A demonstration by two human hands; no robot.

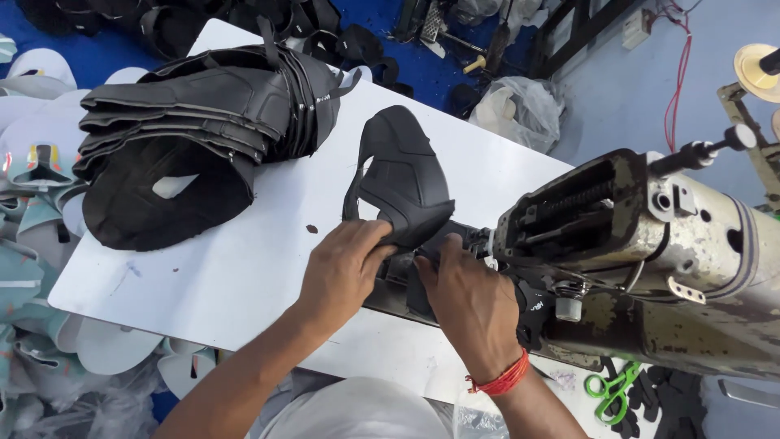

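The black shoe upper [402,175] is looking matt and leathery, with raised smooth panels. The stacked uppers [203,122] are showing the same dull finish. The bench [244,268] is appearing smooth white laminate, while the sewing machine [650,244] is showing worn, chipped painted metal.

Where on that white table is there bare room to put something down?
Bare white tabletop lies between the stack of black shoe uppers and the left hand. It is crowded where both hands, left and right hand, press the black curved shoe piece by the worn sewing machine.
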